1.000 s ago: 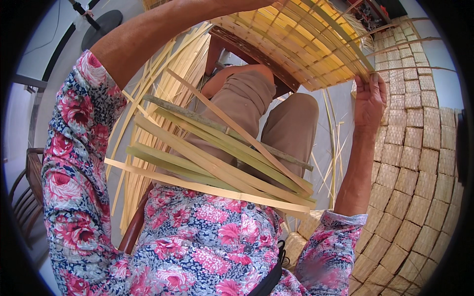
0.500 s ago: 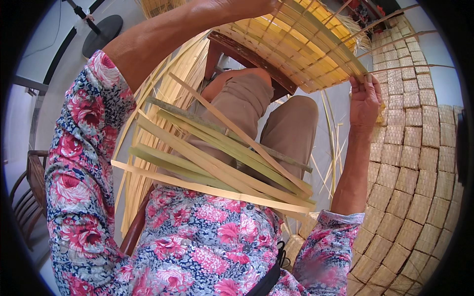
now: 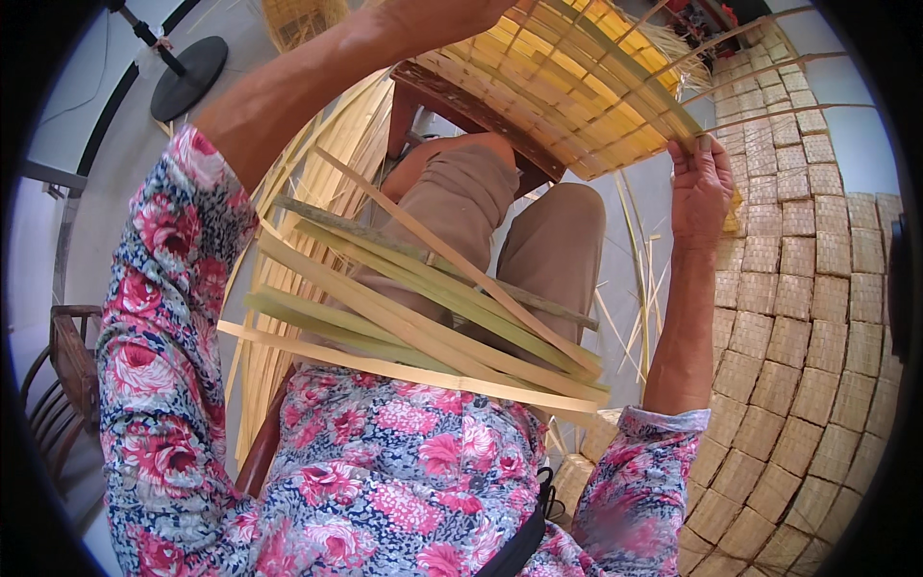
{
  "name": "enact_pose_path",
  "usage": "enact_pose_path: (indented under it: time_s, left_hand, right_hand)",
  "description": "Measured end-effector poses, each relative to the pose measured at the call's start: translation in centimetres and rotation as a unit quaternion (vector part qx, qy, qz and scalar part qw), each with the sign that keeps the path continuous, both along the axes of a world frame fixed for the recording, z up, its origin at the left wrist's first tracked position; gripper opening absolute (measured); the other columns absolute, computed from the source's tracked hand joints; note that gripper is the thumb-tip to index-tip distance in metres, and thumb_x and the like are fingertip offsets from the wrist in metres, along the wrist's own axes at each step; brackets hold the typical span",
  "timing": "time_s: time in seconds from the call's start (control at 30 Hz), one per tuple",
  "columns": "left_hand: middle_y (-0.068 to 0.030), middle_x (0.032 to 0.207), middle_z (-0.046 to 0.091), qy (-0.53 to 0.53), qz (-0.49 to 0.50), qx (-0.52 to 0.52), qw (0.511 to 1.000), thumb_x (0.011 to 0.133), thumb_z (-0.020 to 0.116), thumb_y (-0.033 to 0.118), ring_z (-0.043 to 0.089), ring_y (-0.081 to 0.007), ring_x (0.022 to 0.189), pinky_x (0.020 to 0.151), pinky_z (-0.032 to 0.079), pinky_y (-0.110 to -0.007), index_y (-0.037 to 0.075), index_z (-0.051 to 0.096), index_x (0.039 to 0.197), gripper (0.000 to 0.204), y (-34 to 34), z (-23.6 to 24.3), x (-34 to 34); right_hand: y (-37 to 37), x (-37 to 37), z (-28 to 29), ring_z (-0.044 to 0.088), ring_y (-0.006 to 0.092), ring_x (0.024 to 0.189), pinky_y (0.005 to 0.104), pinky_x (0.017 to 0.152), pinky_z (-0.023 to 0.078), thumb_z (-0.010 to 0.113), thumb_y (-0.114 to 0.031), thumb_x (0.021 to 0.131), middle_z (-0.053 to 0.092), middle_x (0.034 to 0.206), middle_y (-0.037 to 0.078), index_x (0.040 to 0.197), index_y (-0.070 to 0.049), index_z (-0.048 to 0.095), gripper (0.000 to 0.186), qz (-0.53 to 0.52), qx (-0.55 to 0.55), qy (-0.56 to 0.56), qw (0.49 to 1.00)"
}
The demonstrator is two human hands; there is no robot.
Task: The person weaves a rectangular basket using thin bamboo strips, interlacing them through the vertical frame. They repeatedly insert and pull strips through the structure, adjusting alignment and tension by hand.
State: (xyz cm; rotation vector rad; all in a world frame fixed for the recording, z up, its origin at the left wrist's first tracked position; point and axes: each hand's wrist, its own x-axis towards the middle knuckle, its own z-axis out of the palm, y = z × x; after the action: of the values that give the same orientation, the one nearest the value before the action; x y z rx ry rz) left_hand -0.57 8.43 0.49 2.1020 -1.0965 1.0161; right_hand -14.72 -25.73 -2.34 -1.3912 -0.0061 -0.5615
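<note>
A half-woven panel of yellow bamboo strips (image 3: 577,106), crossed by thin brown ribs, lies tilted on a dark wooden stand in front of my knees. Along its far side runs a wider greenish bamboo strip (image 3: 646,82). My right hand (image 3: 702,188) pinches the near right end of that strip between thumb and fingers. Up at the top edge, my left hand (image 3: 457,14) reaches over the panel's left side; its fingers are hidden. Across my lap lies a loose bundle of flat bamboo strips (image 3: 423,298), some green and some pale.
Long pale strips (image 3: 274,365) stand beside my left leg. Rows of small woven pieces (image 3: 784,337) cover the floor at right. Thin ribs (image 3: 788,58) stick out from the panel toward them. A wooden chair (image 3: 72,365) and a round black stand base (image 3: 189,77) are at left.
The whole view has shifted slightly, so most things sit a little farther left. My right hand still pinches the strip end, and the panel looks the same.
</note>
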Motion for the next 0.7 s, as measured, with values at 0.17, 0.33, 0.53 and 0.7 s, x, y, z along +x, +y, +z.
enact_pose_path:
  time_s: [0.17,0.33,0.53,0.7]
  left_hand:
    - [-0.0162,0.115,0.06,-0.043,-0.01,-0.07,0.997,0.085,0.066,0.007,0.061,-0.0371,0.106,0.083,0.054,-0.044,0.007,0.063,0.119,0.035,0.9,-0.8,-1.9]
    - [-0.015,0.117,0.057,-0.047,0.018,-0.029,0.998,0.082,0.065,0.002,0.055,-0.0371,0.115,0.089,0.052,-0.044,0.007,0.061,0.123,0.042,1.9,-1.2,-2.1]
    - [-0.0146,0.114,0.057,-0.03,0.032,-0.023,0.999,0.083,0.064,0.002,0.059,-0.0365,0.107,0.081,0.055,-0.044,0.007,0.06,0.124,0.042,2.1,-1.6,-2.6]
    - [-0.0146,0.113,0.056,-0.023,0.023,-0.016,0.999,0.084,0.062,0.001,0.062,-0.0363,0.101,0.075,0.056,-0.044,0.007,0.06,0.125,0.042,1.8,-1.3,-2.3]
  right_hand:
    - [-0.6,-0.4,0.2,0.068,0.0201,0.096,0.0336,0.086,0.06,0.057,-0.008,0.103,0.068,0.107,0.011,0.111,0.003,0.062,0.014,0.001,-0.005,-0.006,1.0]
    - [-0.4,0.2,0.2,0.068,0.0203,0.094,0.0338,0.086,0.06,0.058,-0.008,0.103,0.068,0.106,0.011,0.111,0.002,0.062,0.014,-0.002,-0.002,-0.004,1.0]
    - [-0.1,0.3,0.2,0.068,0.0196,0.094,0.0333,0.086,0.06,0.058,-0.009,0.103,0.067,0.105,0.01,0.111,0.002,0.062,0.014,0.002,-0.007,-0.009,1.0]
    - [-0.4,-0.1,0.1,0.067,0.0183,0.093,0.0322,0.086,0.06,0.058,-0.009,0.103,0.067,0.104,0.01,0.11,0.002,0.063,0.014,-0.011,-0.019,-0.003,1.0]
